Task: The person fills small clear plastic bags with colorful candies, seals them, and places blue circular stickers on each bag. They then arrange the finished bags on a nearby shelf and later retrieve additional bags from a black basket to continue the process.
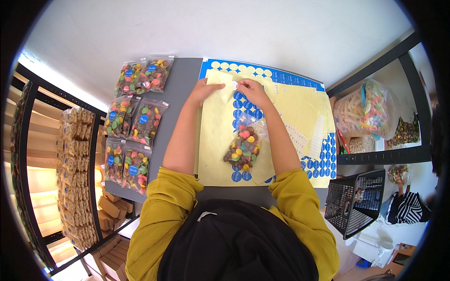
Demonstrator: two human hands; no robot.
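My left hand (208, 90) pinches the raised edge of a yellow sticker backing sheet (215, 140). Beside it, my right hand (250, 90) holds a small round sticker (235, 85), its pale side showing, between thumb and fingertips. Blue round stickers (238, 104) stand in rows on the sheet below my hands. Between my forearms lies a clear zip bag of colourful candies (244, 149), with no round sticker visible on its upper face. More sticker sheets overlap on the right, along with a narrow strip of small white labels (317, 137).
Several candy bags with blue stickers (143, 119) lie at the grey table's (182, 80) left side. Black shelving with packed bags (75, 175) stands at left. At right are a shelf with large filled bags (365, 109), a black plastic crate (355, 200) and another person (407, 207).
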